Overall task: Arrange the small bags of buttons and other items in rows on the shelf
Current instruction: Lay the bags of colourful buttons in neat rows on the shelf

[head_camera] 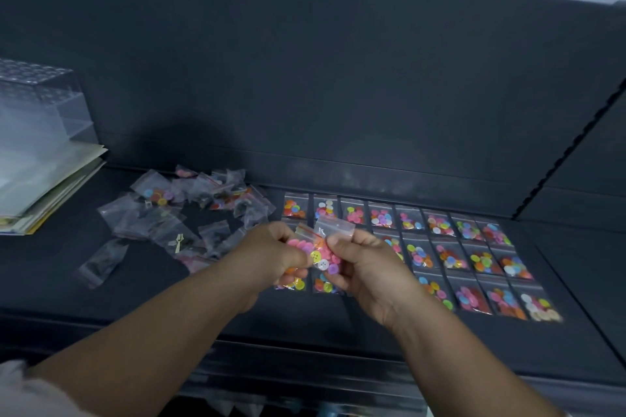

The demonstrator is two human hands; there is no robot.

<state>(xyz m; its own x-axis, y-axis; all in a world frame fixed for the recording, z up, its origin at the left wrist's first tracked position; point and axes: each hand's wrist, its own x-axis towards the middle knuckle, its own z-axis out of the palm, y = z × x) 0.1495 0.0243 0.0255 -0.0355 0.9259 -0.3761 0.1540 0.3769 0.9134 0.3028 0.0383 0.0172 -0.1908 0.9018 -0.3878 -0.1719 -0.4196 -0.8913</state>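
Together, the left hand [271, 256] and right hand [364, 269] pinch button bags [321, 256] between them; filled rows of bags [450, 256] lie at three o'clock.

Loose bags [189, 210] left of bag rows [457, 247] on shelf [559, 332]

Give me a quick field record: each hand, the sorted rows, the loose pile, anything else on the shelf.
left hand: pinches a pink-button bag
right hand: pinches a mixed-button bag, close beside the other, above the rows
sorted bags: three rows lying flat on the right part of the shelf
loose pile: unsorted bags heaped to the left, some with dark items
other: clear box and paper stack, far left
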